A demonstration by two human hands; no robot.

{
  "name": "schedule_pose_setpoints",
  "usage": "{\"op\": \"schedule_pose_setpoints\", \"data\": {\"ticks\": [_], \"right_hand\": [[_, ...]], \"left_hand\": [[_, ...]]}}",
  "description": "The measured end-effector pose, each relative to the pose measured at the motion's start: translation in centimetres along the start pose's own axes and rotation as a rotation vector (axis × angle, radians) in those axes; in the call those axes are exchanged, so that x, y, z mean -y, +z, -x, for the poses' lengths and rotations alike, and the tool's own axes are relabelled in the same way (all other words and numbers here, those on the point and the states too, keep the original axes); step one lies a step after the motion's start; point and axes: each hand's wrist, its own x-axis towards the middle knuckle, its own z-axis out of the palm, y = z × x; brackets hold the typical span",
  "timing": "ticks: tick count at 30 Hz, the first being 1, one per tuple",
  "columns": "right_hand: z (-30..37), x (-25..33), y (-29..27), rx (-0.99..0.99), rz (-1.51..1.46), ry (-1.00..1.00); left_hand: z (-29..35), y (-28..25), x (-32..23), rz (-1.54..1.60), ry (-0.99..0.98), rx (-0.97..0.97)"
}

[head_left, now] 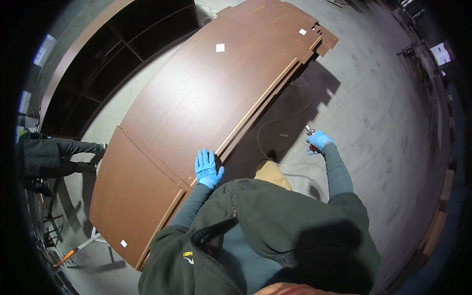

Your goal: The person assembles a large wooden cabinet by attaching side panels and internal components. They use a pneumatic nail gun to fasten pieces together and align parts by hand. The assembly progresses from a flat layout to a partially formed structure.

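Note:
My left hand point(207, 169), in a blue glove, lies flat on the near edge of a large stack of brown wooden panels point(191, 103). Its fingers are stretched out and hold nothing. Off to the right, clear of the stack, my right hand point(319, 141), also gloved in blue, is closed around a small hand tool point(309, 130) with a silver metal head and a bit of red. Most of this tool is hidden in the fist, so its exact kind does not show. A thin pale hose point(259, 135) curves over the floor below.
At the far left stands a dark open frame with compartments point(105, 64). Another person point(59, 156) in dark clothes is beyond the stack's left end. An orange-handled bar point(67, 256) sticks out by the lower left corner. Long boards point(435, 228) lie along the right side.

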Motion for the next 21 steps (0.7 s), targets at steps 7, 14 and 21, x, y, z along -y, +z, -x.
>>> {"op": "schedule_pose_setpoints", "data": {"ticks": [7,14,21], "right_hand": [[-6.6,2.5,-21.1,-0.148,0.343,0.002],[-15.0,12.9,-27.8,-0.161,0.392,-0.088],[-24.5,25.5,-29.8,-0.086,0.654,-0.062]], "left_hand": [[-15.5,-0.2,-18.4,0.074,0.18,-0.037],[-29.3,-3.3,-24.7,0.053,0.215,-0.15],[-51.6,-5.9,-25.3,0.029,0.248,-0.192]]}}
